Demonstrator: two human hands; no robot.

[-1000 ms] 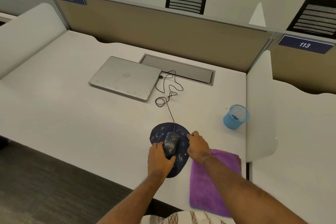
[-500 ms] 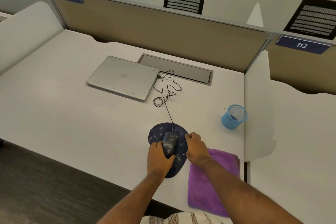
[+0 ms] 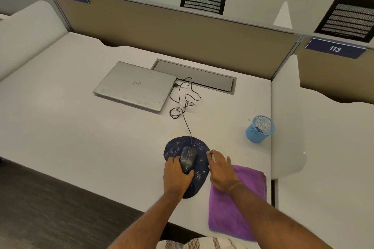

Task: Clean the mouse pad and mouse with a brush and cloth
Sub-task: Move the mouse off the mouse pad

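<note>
A dark blue mouse pad [image 3: 199, 148] speckled with pale dust lies near the desk's front edge. On it sits a dusty black wired mouse [image 3: 189, 157]. My left hand [image 3: 176, 176] grips the mouse from its near end, thumb on the right side. My right hand [image 3: 221, 170] rests at the pad's right edge, fingers touching the pad, its wrist over a folded purple cloth [image 3: 240, 202]. No brush is in view.
A shut silver laptop [image 3: 135, 86] lies behind, the mouse cable [image 3: 185, 103] looping to it. A blue mesh cup [image 3: 260, 129] stands at the right by a white divider [image 3: 287, 123]. A grey cable hatch [image 3: 194, 76] sits at the back. The desk edge [image 3: 121, 198] is close.
My hands have barely shifted; the right hand's fingers have spread a little along the pad's right edge. The mouse and pad stay in place.
</note>
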